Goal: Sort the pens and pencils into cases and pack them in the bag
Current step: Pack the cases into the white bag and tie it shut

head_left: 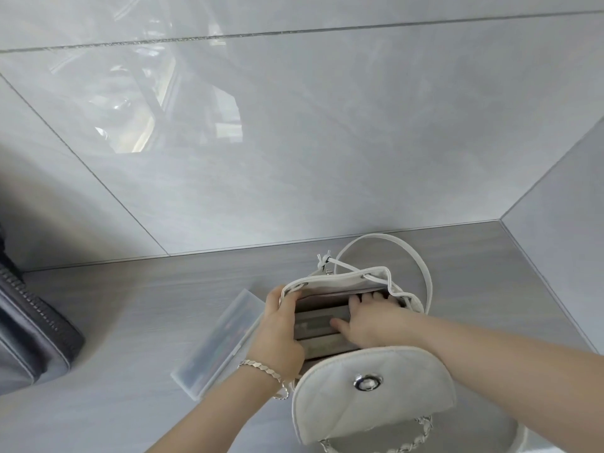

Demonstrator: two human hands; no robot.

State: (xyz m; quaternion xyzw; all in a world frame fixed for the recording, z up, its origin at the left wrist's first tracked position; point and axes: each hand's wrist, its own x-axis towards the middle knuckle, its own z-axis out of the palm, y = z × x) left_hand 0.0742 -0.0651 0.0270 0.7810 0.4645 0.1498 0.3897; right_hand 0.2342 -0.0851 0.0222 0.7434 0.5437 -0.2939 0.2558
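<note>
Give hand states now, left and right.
Left hand: grips the rim of the white quilted bag.
Right hand: open, fingers flat on the translucent plastic case inside it.

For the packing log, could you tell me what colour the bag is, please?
The bag is white, with quilted stitching; the head view shows it best.

Glossy pale grey wall tiles (pixel 359 142) are rising behind the counter (pixel 147 289), with thin grout lines (pixel 294 31) crossing them. A bright reflection (pixel 157 106) is shining at upper left. A side wall (pixel 568 197) is meeting the back wall at the counter's far right corner.
</note>
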